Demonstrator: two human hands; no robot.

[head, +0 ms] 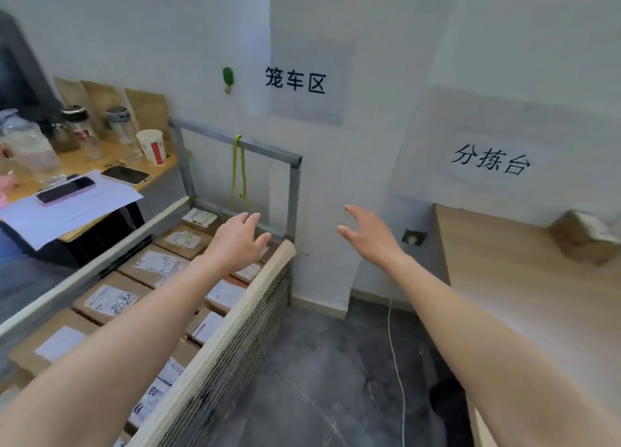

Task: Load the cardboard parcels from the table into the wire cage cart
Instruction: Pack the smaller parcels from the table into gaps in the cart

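One wide-angle camera sits on the person's head, facing forward and down toward a corner of the wall [336,177]. It looks from above and close by into the wire cage cart [235,356] at lower left, with the table [504,278] at right and the floor [319,379] between. The left hand [237,241] and right hand [369,235] reach into mid-frame.

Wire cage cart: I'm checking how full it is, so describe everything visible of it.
The wire cage cart has a wire-mesh side, pale top rails and a grey metal tube frame at its far end, where a yellow-green cord hangs. It stands against the white wall. Labelled cardboard parcels lie flat in rows inside. The left hand hovers over it.
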